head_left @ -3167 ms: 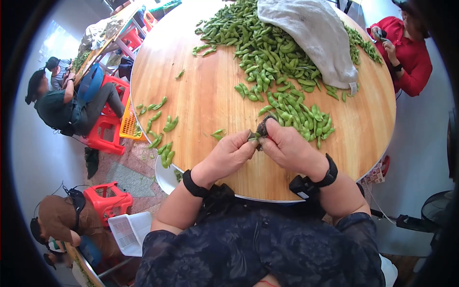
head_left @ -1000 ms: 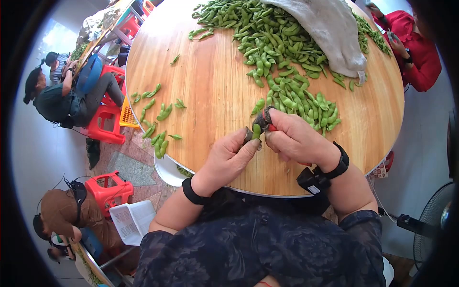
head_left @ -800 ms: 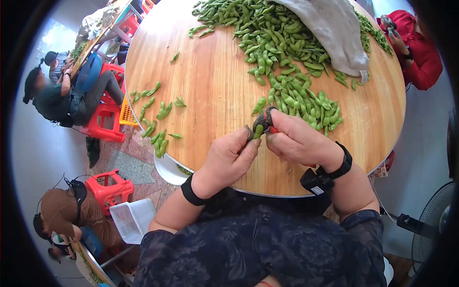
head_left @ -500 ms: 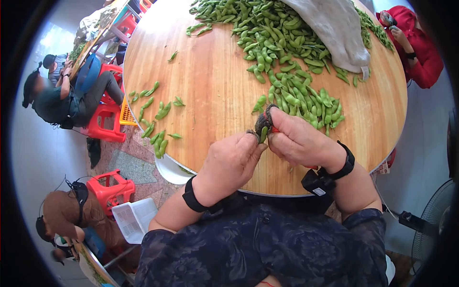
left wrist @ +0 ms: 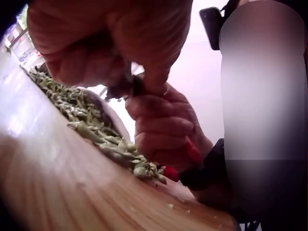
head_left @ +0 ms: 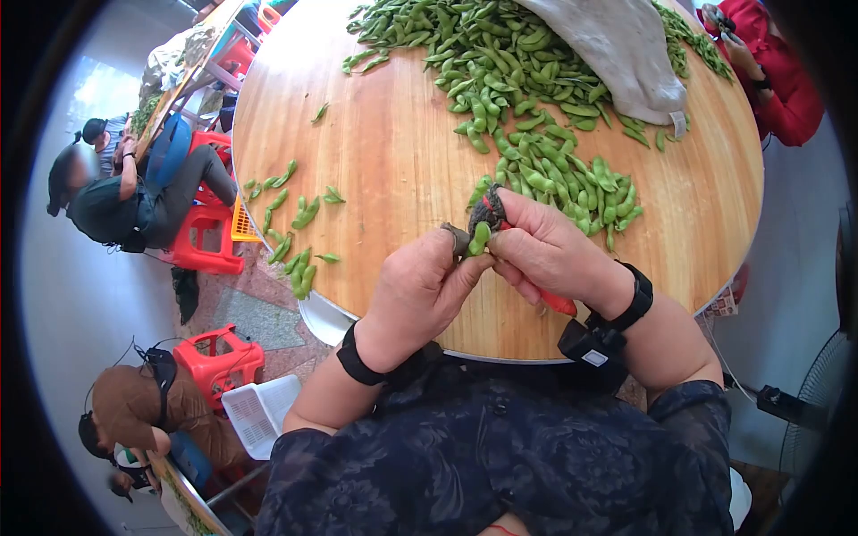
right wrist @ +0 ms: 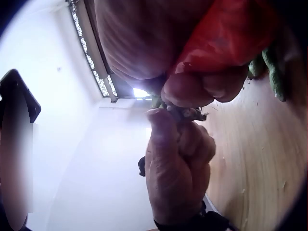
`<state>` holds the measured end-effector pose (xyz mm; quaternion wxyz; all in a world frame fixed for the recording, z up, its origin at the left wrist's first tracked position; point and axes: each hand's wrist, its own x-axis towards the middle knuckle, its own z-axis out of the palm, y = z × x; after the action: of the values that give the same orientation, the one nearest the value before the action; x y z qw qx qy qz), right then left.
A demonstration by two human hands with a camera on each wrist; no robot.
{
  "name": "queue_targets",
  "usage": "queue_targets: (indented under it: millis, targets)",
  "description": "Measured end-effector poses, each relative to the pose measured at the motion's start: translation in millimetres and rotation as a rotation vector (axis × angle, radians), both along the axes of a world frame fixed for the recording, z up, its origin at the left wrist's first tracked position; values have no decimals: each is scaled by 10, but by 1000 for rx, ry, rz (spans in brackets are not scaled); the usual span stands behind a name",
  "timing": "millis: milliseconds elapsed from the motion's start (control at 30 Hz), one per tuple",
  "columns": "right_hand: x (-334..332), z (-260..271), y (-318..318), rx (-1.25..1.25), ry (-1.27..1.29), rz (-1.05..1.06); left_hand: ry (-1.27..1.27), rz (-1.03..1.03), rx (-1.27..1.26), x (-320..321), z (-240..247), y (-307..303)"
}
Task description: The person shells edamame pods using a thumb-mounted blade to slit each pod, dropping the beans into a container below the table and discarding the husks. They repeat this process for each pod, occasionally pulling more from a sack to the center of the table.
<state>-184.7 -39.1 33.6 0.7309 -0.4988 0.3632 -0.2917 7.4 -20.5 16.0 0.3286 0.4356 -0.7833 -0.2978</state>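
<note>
My left hand (head_left: pixel 416 286) pinches a green edamame pod (head_left: pixel 480 238) between thumb and fingers, over the near part of the round wooden table. A dark covering (head_left: pixel 456 239) sits at its fingertips. Close on the other side, my right hand (head_left: pixel 550 250) grips a red-handled tool (head_left: pixel 560 305); its working end is hidden among the fingers. Dark, rough-looking wrapping (head_left: pixel 488 211) covers my right index finger. In the right wrist view the red handle (right wrist: pixel 226 38) lies in the right palm, and the left hand (right wrist: pixel 175 168) meets its fingertips.
A large heap of edamame pods (head_left: pixel 500 62) lies at the back under a pale cloth (head_left: pixel 617 54). A smaller pile (head_left: pixel 572 183) reaches toward my right hand. Several pods (head_left: pixel 304 213) lie at the table's left. A person in red (head_left: pixel 786 98) is at the right, and a fan (head_left: pixel 809 402) below.
The pod at the fingertips has turned and shows more of its side. My left hand has shifted slightly left, and more of the red handle shows. Loose pods at the left have increased since the earliest frame.
</note>
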Motion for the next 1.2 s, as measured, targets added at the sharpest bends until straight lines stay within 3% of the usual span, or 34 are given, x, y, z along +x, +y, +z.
queue_targets:
  millis: [133, 200, 300, 400, 467, 700, 767, 800, 867, 900, 967, 1000, 1200]
  targets:
    - [15, 33, 19, -9, -2, -34, 268, -46, 251, 5, -15, -29]
    - [19, 32, 20, 8, 4, -40, 850, -182, 1046, 88, -57, -63]
    - [-7, 14, -21, 61, 21, -42, 889, -154, 1145, 27, -24, -39]
    - [7, -104, -40, -15, 185, -62, 793, -141, 1089, -33, -38, -51]
    - [73, -248, -11, -762, 385, -258, 787, -154, 1078, -74, -98, -64]
    - [94, -146, 97, -924, 583, -281, 760, -203, 1012, -99, -174, -56]
    - [46, -116, 40, -541, 461, -169, 669, -202, 896, -103, -197, -50]
    - [32, -58, 23, -543, 462, -171, 579, -201, 778, -111, -196, -50]
    - [15, 70, 5, -61, 252, -102, 596, -164, 779, -131, -185, -50]
    - [37, 10, 21, -63, 256, -102, 612, -122, 784, -137, -182, -48]
    - [107, -188, 65, -794, 459, -304, 725, -120, 894, -149, -94, -65]
    - [121, -189, 71, -799, 461, -298, 834, -119, 1009, -147, -60, -68]
    - [175, -119, 72, -780, 547, -267, 880, -83, 1023, -150, -141, -91]
